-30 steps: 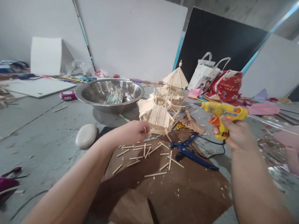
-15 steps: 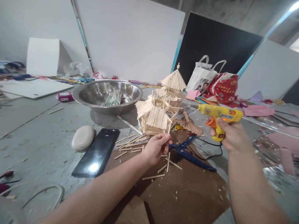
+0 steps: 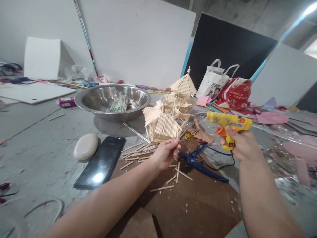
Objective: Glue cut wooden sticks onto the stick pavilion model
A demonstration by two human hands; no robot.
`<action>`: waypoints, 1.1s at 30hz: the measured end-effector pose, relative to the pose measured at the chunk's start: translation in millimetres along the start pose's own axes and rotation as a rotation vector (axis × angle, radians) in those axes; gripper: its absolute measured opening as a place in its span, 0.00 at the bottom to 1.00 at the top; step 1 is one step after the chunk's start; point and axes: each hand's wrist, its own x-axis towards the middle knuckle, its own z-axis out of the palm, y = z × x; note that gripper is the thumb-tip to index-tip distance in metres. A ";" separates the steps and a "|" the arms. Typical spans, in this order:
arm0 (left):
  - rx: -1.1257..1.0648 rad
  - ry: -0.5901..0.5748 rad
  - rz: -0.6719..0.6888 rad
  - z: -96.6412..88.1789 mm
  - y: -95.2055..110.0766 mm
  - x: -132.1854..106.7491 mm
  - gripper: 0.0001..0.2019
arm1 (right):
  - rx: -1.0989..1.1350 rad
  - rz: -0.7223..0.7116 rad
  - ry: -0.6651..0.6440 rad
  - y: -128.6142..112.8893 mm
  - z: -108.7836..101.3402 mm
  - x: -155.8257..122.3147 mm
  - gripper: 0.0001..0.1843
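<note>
A pavilion model built of thin wooden sticks stands in the middle, its pointed roof behind. At its lower front edge, my left hand has thumb and forefinger pinched together on a thin wooden stick, mostly hidden by the fingertips. My right hand grips a yellow hot glue gun by its handle, a finger at the orange trigger. The gun's nozzle points left towards the model, apart from it. Loose cut sticks lie left of the model, and a few more below my left hand.
Blue-handled cutters lie on the brown board, near the gun's black cord. To the left are a phone, a whitish rounded object and a steel basin holding packaged sticks. Bags stand behind right.
The glue gun in my right hand has shifted slightly left, towards the model. My left hand stays pinched near the model's front edge, and the view has shifted a little.
</note>
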 end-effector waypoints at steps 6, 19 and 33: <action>-0.021 0.005 0.008 -1.9 0.7 3.6 0.04 | 0.019 0.027 0.006 -0.9 2.7 -0.4 0.11; -0.012 0.002 0.021 -4.4 2.2 10.1 0.07 | 0.012 0.062 -0.021 0.9 2.6 0.3 0.11; -0.065 -0.004 -0.071 -4.5 4.5 9.3 0.06 | -0.505 0.096 -0.074 11.6 14.7 0.9 0.16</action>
